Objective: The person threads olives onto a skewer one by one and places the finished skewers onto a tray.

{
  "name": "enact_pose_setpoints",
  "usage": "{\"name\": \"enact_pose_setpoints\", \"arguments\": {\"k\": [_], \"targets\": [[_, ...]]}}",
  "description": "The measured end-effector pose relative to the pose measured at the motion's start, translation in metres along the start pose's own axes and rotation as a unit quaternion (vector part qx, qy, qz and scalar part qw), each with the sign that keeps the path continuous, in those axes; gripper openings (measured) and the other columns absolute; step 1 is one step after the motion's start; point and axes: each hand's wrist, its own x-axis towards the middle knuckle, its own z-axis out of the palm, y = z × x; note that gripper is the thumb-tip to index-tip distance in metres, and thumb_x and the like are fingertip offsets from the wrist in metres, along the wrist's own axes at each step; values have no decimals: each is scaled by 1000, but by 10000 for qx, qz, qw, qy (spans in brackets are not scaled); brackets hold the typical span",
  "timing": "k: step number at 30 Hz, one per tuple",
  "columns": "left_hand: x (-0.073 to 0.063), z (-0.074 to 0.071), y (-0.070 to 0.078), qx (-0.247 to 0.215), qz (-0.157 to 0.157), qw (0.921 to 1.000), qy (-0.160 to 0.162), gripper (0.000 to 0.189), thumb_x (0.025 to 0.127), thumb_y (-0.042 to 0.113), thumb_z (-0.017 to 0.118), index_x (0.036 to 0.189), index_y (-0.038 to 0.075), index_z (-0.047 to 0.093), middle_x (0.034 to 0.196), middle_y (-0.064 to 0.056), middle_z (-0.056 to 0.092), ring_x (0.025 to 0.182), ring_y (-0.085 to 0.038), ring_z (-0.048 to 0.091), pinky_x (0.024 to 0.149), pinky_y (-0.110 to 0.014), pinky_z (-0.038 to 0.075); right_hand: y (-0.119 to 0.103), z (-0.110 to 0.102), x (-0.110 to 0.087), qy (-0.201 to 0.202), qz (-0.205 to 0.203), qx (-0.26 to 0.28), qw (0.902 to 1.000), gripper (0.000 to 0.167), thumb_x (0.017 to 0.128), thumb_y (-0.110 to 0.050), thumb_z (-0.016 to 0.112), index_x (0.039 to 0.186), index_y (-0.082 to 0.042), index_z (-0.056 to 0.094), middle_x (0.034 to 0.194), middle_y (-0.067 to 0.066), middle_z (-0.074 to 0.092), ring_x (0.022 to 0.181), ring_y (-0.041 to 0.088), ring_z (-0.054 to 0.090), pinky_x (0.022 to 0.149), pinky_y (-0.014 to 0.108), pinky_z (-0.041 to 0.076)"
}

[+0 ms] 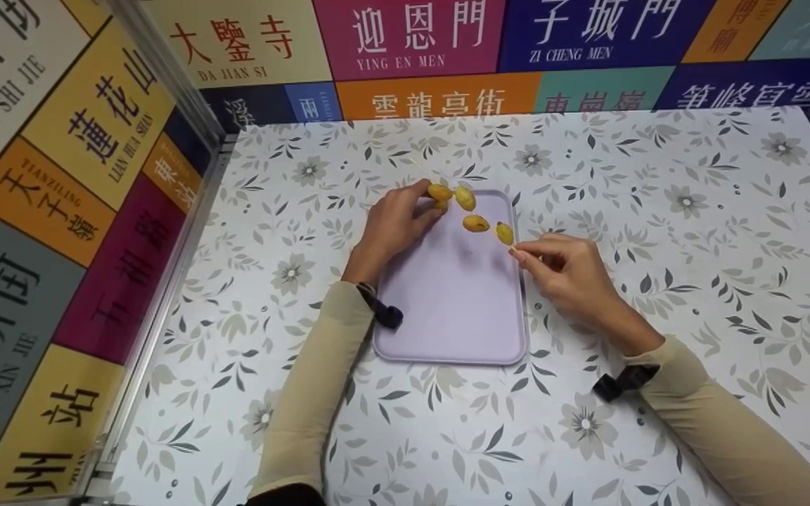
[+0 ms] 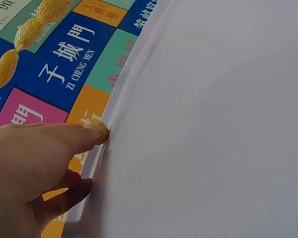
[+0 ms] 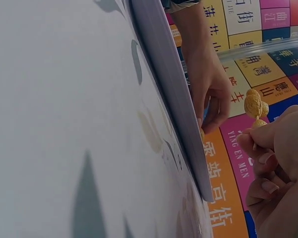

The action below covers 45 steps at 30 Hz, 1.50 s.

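A thin skewer carries several wrinkled yellow oval fruits [image 1: 476, 223], held over the upper part of a lilac tray [image 1: 447, 309]. My right hand [image 1: 563, 270] pinches the skewer's near end between thumb and fingertips, just beyond the tray's right side. In the right wrist view, clustered fruits [image 3: 256, 105] show past that hand's fingertips. At the tray's upper left, my left hand [image 1: 394, 221] holds a loose yellow fruit [image 2: 104, 133] at its fingertips, mostly covered by the fingers. In the left wrist view, three skewered fruits [image 2: 29, 33] hang beyond this hand.
A white tablecloth [image 1: 292, 337] with grey flowers and leaves lies under the tray. Panels [image 1: 412, 42] with coloured blocks and lettering stand along the back and the left. A dark band with a small camera [image 1: 626, 383] sits on each wrist.
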Motion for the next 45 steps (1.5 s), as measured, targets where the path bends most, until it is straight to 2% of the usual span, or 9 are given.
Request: {"name": "enact_pose_setpoints", "arguments": {"k": [8,13,16,19,22,25,34,41,45], "targets": [[-5,1,1,-59,391,9991,145,26,103,26,76,128,20,75,128,1,74,122,-18,69,107,-39,55,1,0,1,25,-127,-37,9999,16,98,-3,79,112,-6,85,84,12,76,63,12,55,52,18,41],[-7,-4,2,-131,361,9993,-19,30,102,25,78,131,16,77,127,-1,73,120,-17,68,109,-38,54,-1,0,1,-21,-73,-16,10000,17,98,-4,79,114,-9,85,84,11,76,64,13,57,52,18,43],[-10,-8,1,-391,277,9988,-81,31,103,25,76,134,21,75,132,3,76,131,-11,66,116,-35,50,-1,0,2,-15,-98,4,10000,17,99,-6,79,113,-10,85,85,11,76,64,14,58,53,18,43],[-12,-13,0,-879,337,9956,13,30,104,22,76,134,23,72,133,2,77,117,-14,70,105,-32,54,-1,1,2,30,-162,32,9999,15,99,-7,79,113,-9,85,87,11,78,65,14,59,53,17,44],[-14,-18,-1,-1492,454,9875,225,31,103,19,77,133,24,70,131,1,79,93,-19,66,82,-30,51,1,2,2,87,-192,36,9998,14,99,-8,79,112,-8,85,89,10,79,65,14,60,54,16,45],[-17,-25,-2,-2103,488,9753,468,33,102,19,78,134,24,69,129,3,79,85,-19,62,71,-28,44,2,1,1,112,-191,33,9997,14,99,-8,80,112,-8,85,91,10,80,66,13,61,54,15,45],[-26,-41,-8,-3164,464,9391,1256,39,100,27,81,136,20,68,122,0,81,64,-18,46,59,-26,36,1,-1,0,175,-237,-27,9996,14,98,-10,81,111,-11,86,84,7,77,64,11,57,54,16,43],[-39,-50,-9,-3379,187,9282,1546,41,102,19,78,141,16,67,127,-6,79,61,-16,41,56,-24,34,-1,1,0,77,-217,-75,9997,15,97,-9,83,111,-12,86,79,8,73,64,14,56,54,18,42],[-42,-53,-16,-3581,289,9183,1663,42,103,15,76,143,10,64,129,-11,78,58,-14,41,54,-23,35,-3,2,1,5,-210,-37,9998,15,96,-8,83,111,-12,86,81,10,75,65,15,57,55,17,42]]}}
